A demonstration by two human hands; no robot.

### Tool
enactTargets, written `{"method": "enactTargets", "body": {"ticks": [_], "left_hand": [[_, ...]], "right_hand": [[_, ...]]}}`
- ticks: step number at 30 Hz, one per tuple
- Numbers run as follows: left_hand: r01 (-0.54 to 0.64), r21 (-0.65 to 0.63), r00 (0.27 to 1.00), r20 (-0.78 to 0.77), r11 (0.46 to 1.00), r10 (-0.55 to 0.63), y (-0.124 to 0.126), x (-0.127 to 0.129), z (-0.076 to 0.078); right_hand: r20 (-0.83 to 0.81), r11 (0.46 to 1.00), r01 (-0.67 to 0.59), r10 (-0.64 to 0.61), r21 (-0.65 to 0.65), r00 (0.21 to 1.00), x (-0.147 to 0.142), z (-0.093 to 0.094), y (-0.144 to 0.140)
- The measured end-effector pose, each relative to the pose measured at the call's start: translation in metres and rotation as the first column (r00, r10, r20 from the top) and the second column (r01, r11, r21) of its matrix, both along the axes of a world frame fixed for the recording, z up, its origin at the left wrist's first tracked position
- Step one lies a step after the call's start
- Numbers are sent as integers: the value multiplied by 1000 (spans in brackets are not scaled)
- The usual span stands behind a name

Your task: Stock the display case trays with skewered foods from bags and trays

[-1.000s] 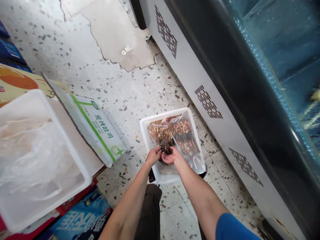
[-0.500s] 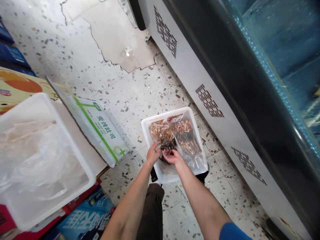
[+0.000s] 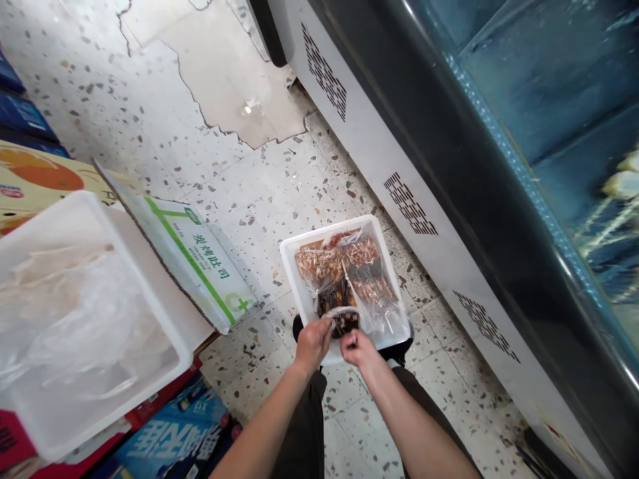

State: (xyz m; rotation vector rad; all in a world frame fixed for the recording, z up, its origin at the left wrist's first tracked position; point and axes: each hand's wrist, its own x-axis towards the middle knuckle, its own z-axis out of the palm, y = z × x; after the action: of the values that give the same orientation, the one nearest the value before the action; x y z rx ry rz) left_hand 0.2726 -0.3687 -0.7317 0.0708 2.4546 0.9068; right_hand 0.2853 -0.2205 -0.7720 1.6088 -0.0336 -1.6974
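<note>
Now both hands pinch one small bag (image 3: 343,320) of dark food: left hand (image 3: 312,342) at its 8 o'clock, right hand (image 3: 357,346) at its 5 o'clock. It hangs above the white tray's (image 3: 290,261) near edge.

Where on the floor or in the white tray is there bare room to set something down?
Bare terrazzo floor lies open between the cardboard flap, the white tray and the freezer cabinet. The tray is crowded with bagged skewers, and both hands, left hand and right hand, grip a small bag.
</note>
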Motion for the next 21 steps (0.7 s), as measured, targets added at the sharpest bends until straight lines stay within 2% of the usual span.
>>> {"method": "enactTargets", "body": {"ticks": [3,5,6,8,10,13,16,19,21], "left_hand": [[13,66,1000,-16,998,-11,-1,39,33],[-15,73,1000,-12,997,16,-3,52,43],[-36,62,999,-11,997,37,-5,52,43],[-92,15,996,-8,996,92,-8,44,33],[-152,-47,988,1,987,152,-14,25,15],[-228,-150,973,7,962,232,-24,-17,-17],[-220,-217,971,43,951,235,-28,-63,-43],[-150,-201,981,94,968,171,-23,-94,-55],[-145,-196,982,92,970,166,-19,-98,-55]], "right_hand": [[101,999,49,-49,0,994,19,30,7],[169,994,110,-105,-22,980,25,39,12],[194,990,137,-127,-39,973,25,40,14],[216,983,152,-127,-100,968,23,35,17],[218,973,149,-110,-174,970,19,28,19],[204,955,192,-146,-226,968,18,21,24],[187,947,209,-166,-244,968,25,24,38],[177,955,145,-100,-261,979,27,29,53],[151,973,44,-10,-226,988,20,30,55]]}}
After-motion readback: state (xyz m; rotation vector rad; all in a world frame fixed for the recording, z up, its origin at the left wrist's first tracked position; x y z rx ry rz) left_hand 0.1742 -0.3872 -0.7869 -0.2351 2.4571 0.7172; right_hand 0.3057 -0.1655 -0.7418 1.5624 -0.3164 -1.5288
